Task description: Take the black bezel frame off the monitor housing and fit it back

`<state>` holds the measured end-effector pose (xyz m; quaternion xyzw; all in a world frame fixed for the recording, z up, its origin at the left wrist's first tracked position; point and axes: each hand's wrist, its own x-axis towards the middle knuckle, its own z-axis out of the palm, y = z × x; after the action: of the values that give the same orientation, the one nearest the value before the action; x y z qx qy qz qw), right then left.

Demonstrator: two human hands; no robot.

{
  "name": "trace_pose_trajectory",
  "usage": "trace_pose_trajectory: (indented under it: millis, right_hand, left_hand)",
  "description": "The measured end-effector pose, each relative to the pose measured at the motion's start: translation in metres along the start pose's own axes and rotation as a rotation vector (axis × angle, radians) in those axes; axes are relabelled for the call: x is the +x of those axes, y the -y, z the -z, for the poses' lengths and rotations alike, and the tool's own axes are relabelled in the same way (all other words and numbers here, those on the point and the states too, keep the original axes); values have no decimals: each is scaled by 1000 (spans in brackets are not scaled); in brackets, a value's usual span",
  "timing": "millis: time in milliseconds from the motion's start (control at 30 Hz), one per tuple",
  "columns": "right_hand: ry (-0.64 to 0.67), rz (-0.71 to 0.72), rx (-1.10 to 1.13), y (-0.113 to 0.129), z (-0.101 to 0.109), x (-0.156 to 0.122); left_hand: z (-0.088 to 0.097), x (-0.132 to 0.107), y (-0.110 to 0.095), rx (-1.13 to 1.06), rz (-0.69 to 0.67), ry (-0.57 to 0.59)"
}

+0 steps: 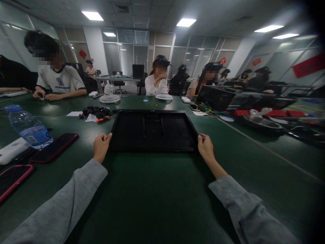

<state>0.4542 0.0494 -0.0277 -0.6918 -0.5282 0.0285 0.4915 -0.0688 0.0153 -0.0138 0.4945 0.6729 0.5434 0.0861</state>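
A black rectangular tray-like panel [127, 130] with a raised rim and two thin ridges near its middle lies in front of me on the green table. My left hand [101, 145] is closed on its left edge, near the front corner. On the opposite side, my right hand [206, 146] grips the right edge, thumb on top of the rim. Both sets of fingertips are partly hidden by the rim. What the panel belongs to cannot be made out.
To the left stand a water bottle [27, 127] and a dark phone [54, 148] in a red case. Beyond the panel are a black cable bundle [96, 111] and white fans [109, 98]. A pan [264, 122] and a black computer case [215, 100] are at right. Several people sit around.
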Motion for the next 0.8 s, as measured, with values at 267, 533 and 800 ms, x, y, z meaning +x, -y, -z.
trace_pose_trajectory:
  millis: [267,533,800]
  right_hand:
    - [50,-170,236,-10,-3,4]
    - [104,-284,381,0,2,5]
    - [133,-282,365,6,8,3]
  left_hand:
    - [-9,8,18,-136,104,110]
    - [-5,4,1,-136,173,142]
    - [-6,5,6,-136,157,150]
